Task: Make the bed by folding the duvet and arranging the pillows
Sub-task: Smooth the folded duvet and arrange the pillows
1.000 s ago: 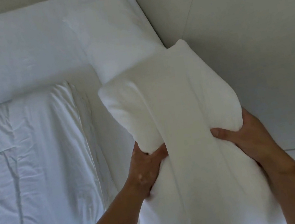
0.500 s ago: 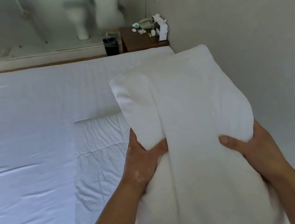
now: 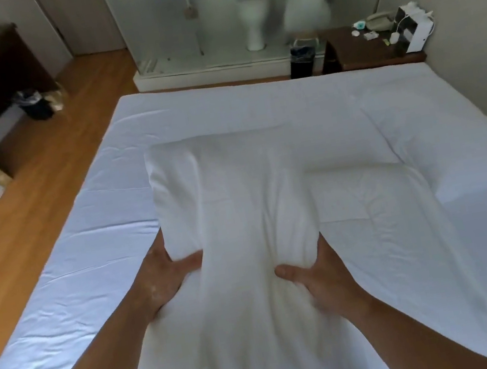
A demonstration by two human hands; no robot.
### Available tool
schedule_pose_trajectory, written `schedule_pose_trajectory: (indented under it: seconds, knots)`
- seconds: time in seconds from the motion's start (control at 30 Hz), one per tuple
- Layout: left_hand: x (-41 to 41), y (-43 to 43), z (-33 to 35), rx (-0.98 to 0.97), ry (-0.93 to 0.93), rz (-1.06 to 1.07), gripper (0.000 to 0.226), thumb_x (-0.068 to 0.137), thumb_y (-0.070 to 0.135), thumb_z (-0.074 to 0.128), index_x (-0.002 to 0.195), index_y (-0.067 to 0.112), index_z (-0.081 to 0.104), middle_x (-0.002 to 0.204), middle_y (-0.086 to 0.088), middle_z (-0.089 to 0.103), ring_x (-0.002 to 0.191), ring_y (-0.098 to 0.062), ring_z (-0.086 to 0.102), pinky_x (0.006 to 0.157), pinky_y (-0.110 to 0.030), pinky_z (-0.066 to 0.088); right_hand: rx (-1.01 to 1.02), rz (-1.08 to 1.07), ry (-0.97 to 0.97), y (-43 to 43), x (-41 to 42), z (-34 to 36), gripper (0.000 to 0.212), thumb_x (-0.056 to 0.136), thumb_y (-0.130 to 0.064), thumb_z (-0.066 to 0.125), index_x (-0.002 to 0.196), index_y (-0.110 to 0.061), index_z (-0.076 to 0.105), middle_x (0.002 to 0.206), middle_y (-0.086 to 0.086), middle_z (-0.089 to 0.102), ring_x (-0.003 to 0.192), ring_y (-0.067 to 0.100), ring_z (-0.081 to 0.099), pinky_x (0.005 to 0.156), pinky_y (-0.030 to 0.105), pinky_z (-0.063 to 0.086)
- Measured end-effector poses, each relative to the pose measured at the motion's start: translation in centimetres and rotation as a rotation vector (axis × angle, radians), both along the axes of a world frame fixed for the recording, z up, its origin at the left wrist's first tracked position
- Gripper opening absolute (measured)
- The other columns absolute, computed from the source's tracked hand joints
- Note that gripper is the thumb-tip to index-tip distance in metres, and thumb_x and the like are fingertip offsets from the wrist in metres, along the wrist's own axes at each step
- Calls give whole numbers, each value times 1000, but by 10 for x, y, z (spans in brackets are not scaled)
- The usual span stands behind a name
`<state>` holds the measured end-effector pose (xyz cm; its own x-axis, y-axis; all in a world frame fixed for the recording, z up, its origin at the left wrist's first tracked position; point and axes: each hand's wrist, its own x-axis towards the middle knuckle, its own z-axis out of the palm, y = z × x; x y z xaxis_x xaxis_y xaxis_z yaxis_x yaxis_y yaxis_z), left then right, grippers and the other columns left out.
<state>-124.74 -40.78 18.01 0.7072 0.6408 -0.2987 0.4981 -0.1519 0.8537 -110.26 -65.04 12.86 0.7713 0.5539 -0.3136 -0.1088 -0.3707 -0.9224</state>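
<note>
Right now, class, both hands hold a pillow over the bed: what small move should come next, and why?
Probably lower the held pillow onto the sheet, beside the lying pillow: left hand and right hand grip its sides, and it seems not yet set down.

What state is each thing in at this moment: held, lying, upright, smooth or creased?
Pillow: held, pinched in where the grips hold it.
Left grip: holds the pillow's left side.
Right grip: holds the pillow's right side.
Sheet: spread flat, lightly creased.
Duvet: lying on the sheet, creased.
Bin: upright.
</note>
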Motion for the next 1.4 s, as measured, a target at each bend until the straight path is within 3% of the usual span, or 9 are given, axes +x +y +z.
schedule_pose_trajectory:
  seconds: [0.13,0.23,0.33,0.5,0.67,0.77,1.0,1.17,1.4]
  knots:
    - [-24,59,-45,-25,-9,29,71,73,11,88,131,34,55,101,17,73,88,6,69,67,-13,52,-46,101,23,62,-14,-47,69,63,-30,95,109,-55,51,102,-41,65,95,-21,60,84,12,45]
    - [-37,95,-96,-77,19,17,75,69,8,91,131,32,57,109,12,75,96,-4,72,82,-31,60,-115,153,46,94,-18,-96,70,60,-35,95,110,-56,50,106,-32,68,99,-15,62,93,22,50]
    - [-46,117,-156,-116,66,61,79,57,26,94,127,40,59,113,5,75,105,-22,72,90,-50,57,-167,184,85,112,-22,-146,71,57,-40,94,112,-53,52,109,-25,70,103,-2,66,97,34,54]
    - [-54,118,-253,-74,292,109,81,64,49,87,133,52,46,108,16,70,100,-16,67,83,-36,54,-262,230,89,120,-26,-225,73,67,-35,90,121,-51,45,112,-25,67,105,2,65,90,22,51]
    - [-76,89,-327,0,520,171,99,62,66,70,148,35,32,120,-12,62,112,-38,60,93,-45,51,-428,300,173,98,-45,-283,103,58,-61,87,144,-48,30,121,-17,68,102,9,71,88,31,58]
    - [-79,62,-337,35,588,306,92,81,59,67,155,37,16,132,-21,49,124,-43,50,102,-51,43,-558,343,181,86,-56,-285,121,64,-81,70,158,-39,7,150,-7,51,130,18,56,107,29,45]
    - [-20,-32,-277,340,319,297,73,92,36,63,155,18,32,155,-17,36,144,-37,31,115,-54,28,-540,300,100,50,-22,-198,96,85,-46,73,160,-31,14,152,1,46,130,18,54,101,26,44]
    - [60,-113,-238,44,170,-127,78,93,54,58,158,28,23,157,-1,33,144,-20,36,115,-33,32,-616,73,-105,-34,37,-147,83,85,-41,75,154,-28,30,132,-2,57,102,12,63,86,23,46]
    - [135,-160,-243,-93,354,-153,92,87,66,58,159,25,19,155,-14,37,142,-31,40,115,-40,33,-882,-208,-258,-177,115,-153,80,85,-43,73,151,-17,36,146,13,47,136,28,45,111,40,40]
